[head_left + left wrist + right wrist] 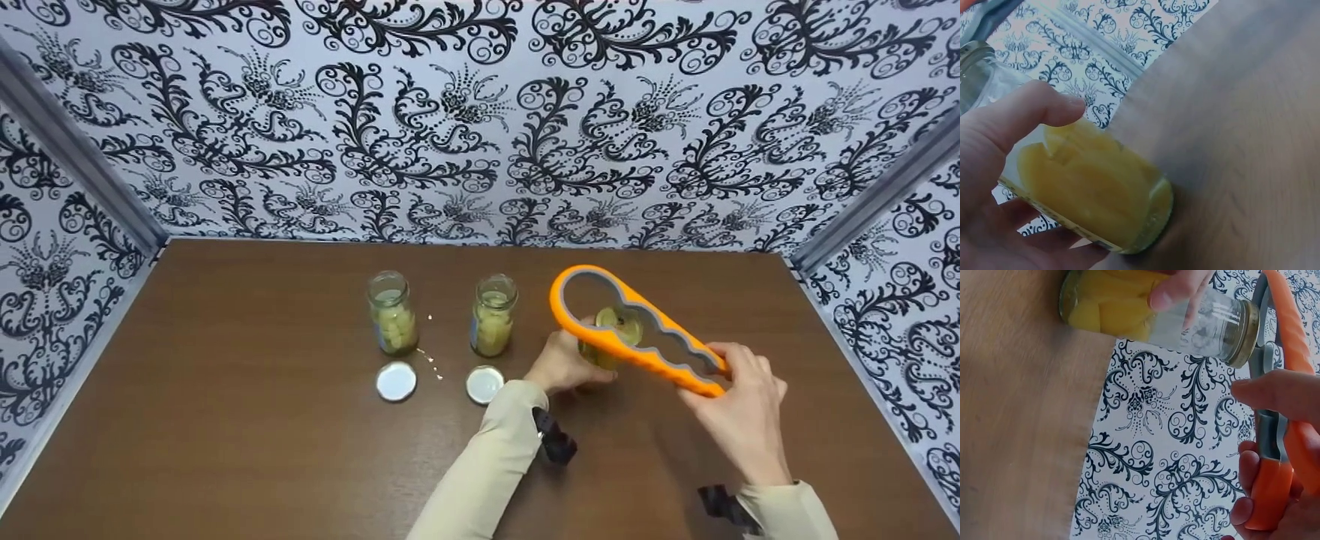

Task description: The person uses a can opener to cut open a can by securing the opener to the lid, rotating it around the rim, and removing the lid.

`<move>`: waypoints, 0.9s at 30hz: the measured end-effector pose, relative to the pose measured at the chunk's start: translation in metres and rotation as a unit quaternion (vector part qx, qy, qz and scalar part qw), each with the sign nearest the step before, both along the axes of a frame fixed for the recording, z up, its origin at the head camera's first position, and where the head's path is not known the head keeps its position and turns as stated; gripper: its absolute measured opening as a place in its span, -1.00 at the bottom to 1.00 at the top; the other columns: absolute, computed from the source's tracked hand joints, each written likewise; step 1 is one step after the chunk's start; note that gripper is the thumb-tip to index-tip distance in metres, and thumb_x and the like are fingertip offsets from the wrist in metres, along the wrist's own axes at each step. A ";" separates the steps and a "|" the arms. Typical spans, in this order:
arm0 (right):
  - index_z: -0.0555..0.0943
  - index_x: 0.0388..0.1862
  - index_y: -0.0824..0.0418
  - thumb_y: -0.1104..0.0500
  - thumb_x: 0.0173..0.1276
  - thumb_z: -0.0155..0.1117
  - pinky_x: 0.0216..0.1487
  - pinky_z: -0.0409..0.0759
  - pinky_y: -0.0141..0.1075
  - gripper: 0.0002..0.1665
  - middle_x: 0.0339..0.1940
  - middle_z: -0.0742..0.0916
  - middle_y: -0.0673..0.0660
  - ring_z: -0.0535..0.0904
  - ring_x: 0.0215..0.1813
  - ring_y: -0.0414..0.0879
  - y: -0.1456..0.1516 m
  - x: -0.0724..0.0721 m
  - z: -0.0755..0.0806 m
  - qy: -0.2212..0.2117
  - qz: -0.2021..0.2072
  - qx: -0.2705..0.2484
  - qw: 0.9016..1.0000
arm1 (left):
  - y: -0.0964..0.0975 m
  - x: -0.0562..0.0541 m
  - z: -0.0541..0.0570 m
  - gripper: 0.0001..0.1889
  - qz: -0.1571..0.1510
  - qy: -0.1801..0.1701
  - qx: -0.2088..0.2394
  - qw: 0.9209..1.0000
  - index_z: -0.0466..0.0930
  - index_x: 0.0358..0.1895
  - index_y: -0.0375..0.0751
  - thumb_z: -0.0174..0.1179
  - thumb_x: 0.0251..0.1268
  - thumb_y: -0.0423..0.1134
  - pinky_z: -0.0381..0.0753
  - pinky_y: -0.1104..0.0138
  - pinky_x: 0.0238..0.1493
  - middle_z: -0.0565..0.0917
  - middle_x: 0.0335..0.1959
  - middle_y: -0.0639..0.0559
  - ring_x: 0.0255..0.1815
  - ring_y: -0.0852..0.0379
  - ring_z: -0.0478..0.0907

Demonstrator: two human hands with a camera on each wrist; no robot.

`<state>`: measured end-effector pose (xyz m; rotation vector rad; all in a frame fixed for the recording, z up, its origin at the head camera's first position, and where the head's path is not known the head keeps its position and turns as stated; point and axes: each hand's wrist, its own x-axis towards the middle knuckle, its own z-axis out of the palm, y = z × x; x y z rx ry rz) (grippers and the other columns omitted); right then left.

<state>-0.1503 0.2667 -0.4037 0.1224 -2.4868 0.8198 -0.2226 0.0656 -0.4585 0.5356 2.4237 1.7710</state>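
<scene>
My left hand [566, 364] grips a closed glass jar [1089, 185], fingers curled round its side. Yellow chunks fill its lower part, and a gold-coloured lid [1246, 334] covers the top. The jar stands upright on the table. In my right hand [742, 409] is an orange jar opener [630, 352] with a grey scalloped lining, held by its handle end. In the head view its loop lies across the jar's top, and the lid shows through the opening. The right wrist view has the grey lining close beside the lid; I cannot tell whether they touch.
Two lidless jars with pale chunks, one at the left [394, 326] and one mid-table [493, 334], stand on the brown table [300, 450]. In front of them lie two lids, a left lid [396, 381] and a right lid [485, 385]. Small pale crumbs [439, 367] lie between. Patterned panels [480, 150] enclose the table.
</scene>
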 end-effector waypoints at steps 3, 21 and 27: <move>0.60 -0.17 0.33 0.43 -0.27 0.56 -0.15 0.09 0.03 -0.43 -0.30 0.66 0.20 0.36 -0.24 0.02 -0.002 0.000 0.002 -0.019 0.006 0.010 1.000 | -0.003 0.006 0.001 -0.34 -0.007 0.036 -0.028 0.999 0.56 0.10 -0.26 0.56 -0.24 -0.37 0.41 0.46 0.09 0.65 -0.01 0.00 -0.01 0.20 0.53; 0.60 -0.17 0.28 0.16 -0.18 0.60 -0.23 0.21 0.03 -0.45 -0.31 0.65 0.16 0.46 -0.25 0.12 -0.015 0.012 0.024 -0.076 0.062 0.079 0.992 | -0.019 0.033 0.025 -0.43 0.060 0.066 -0.101 0.991 0.60 -0.07 -0.13 0.60 -0.32 -0.27 0.54 0.34 -0.14 0.67 -0.24 0.13 -0.20 0.16 0.58; 0.64 -0.25 0.16 0.16 -0.25 0.60 -0.51 0.30 -0.05 -0.51 -0.50 0.63 0.04 0.46 -0.48 0.06 -0.017 0.016 0.025 -0.058 0.052 0.109 0.991 | -0.028 0.035 0.025 -0.46 0.037 0.070 -0.111 0.991 0.60 -0.10 -0.11 0.59 -0.29 -0.24 0.52 0.37 -0.11 0.65 -0.23 0.17 -0.19 0.21 0.55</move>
